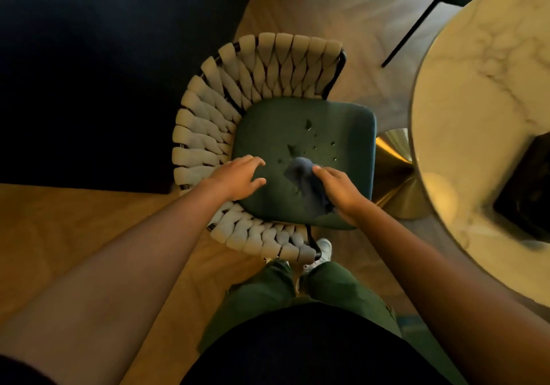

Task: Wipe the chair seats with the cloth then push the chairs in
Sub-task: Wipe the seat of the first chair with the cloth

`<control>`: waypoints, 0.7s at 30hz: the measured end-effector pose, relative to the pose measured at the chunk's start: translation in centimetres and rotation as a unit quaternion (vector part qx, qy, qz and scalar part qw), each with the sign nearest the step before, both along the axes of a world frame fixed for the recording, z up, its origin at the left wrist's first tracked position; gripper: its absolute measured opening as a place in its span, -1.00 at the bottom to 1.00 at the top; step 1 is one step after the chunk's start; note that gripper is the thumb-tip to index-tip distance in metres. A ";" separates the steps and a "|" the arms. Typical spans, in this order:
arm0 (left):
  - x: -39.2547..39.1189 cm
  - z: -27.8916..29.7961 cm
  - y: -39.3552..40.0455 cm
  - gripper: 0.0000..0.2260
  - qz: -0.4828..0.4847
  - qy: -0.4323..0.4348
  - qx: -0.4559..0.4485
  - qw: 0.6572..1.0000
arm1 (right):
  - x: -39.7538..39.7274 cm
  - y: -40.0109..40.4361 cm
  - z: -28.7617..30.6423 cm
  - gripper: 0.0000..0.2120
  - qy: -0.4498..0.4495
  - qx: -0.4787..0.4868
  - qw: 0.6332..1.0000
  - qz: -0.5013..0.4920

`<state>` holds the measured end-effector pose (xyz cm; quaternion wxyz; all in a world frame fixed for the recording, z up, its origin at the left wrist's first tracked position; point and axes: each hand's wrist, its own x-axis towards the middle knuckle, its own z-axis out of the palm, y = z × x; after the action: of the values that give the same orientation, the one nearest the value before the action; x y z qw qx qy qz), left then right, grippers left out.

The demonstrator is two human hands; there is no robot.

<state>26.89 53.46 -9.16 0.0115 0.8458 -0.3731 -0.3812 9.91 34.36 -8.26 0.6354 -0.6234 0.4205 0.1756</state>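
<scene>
A chair with a dark green seat cushion (321,123) and a pale woven back (214,111) stands below me, pulled out from the table. Small dark specks and crumbs (309,134) lie scattered on the cushion. A blue-grey cloth (306,182) lies bunched on the seat's near part. My right hand (339,191) grips the cloth against the cushion. My left hand (238,176) hovers over the seat's left edge, fingers spread and relaxed, holding nothing.
A round marble table (476,102) fills the right side, on a gold pedestal base (395,176). A dark object (526,194) sits on the table's near part. Another chair's black legs (416,24) show at the top. A dark wall (89,72) lies left.
</scene>
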 end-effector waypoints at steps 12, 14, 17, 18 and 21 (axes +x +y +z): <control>1.8 -9.4 -4.7 -0.50 -0.011 0.056 -0.006 0.998 | 7.3 -4.6 -10.1 -0.68 0.021 -0.070 0.997 -0.033; 2.5 -11.8 -6.2 -0.50 -0.010 0.055 -0.005 0.998 | 8.5 -5.9 -12.7 -0.71 0.027 -0.077 0.995 -0.055; 3.7 -15.3 -8.3 -0.52 -0.001 0.060 -0.012 0.998 | 9.8 -7.7 -15.9 -0.75 0.028 -0.102 0.992 -0.074; 4.2 -16.3 -8.9 -0.53 -0.001 0.059 -0.022 0.998 | 10.1 -8.2 -16.6 -0.76 0.021 -0.118 0.990 -0.074; 6.1 -19.0 -10.7 -0.56 -0.001 0.037 -0.068 0.997 | 10.7 -10.0 -18.3 -0.72 -0.031 -0.191 0.979 -0.071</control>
<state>33.02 42.78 -28.20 0.0826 0.8279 -0.3985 -0.3859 20.58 24.40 -26.54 0.5285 -0.7066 0.4699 0.0272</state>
